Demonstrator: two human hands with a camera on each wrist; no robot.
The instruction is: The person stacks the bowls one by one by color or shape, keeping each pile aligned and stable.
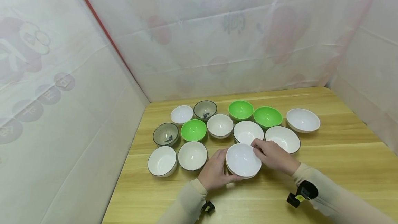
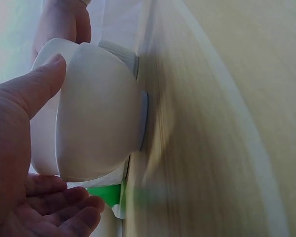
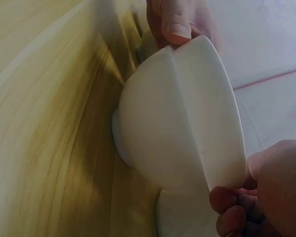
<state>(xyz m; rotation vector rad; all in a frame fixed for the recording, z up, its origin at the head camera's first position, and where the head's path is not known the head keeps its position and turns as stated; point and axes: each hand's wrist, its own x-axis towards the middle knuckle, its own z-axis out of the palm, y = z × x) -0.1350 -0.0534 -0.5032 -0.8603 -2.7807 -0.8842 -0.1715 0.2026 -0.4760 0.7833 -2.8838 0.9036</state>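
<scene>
Two plain white bowls, one nested in the other, stand at the table's front middle; the upper bowl (image 1: pixel 243 159) sits raised inside the lower bowl (image 2: pixel 101 113). My left hand (image 1: pixel 215 171) holds the stack from the left, its thumb against the upper bowl's outer wall near the seam and its fingers curved along the far side. With thumb and fingers, my right hand (image 1: pixel 273 155) pinches the upper bowl's rim at the right. Just behind the stack is a dark-rimmed white bowl (image 1: pixel 247 131). Another dark-rimmed white bowl (image 1: pixel 283 138) is partly behind the right hand.
Left of the stack stand a speckled-rim cream bowl (image 1: pixel 192 155) and a white dark-rimmed bowl (image 1: pixel 162 161). Farther back are green bowls (image 1: pixel 193 130), grey-brown bowls (image 1: pixel 166 133), a cream bowl (image 1: pixel 220 125) and white bowls (image 1: pixel 303 120). Printed white sheets (image 1: pixel 217 44) enclose the wooden table (image 1: pixel 342 168).
</scene>
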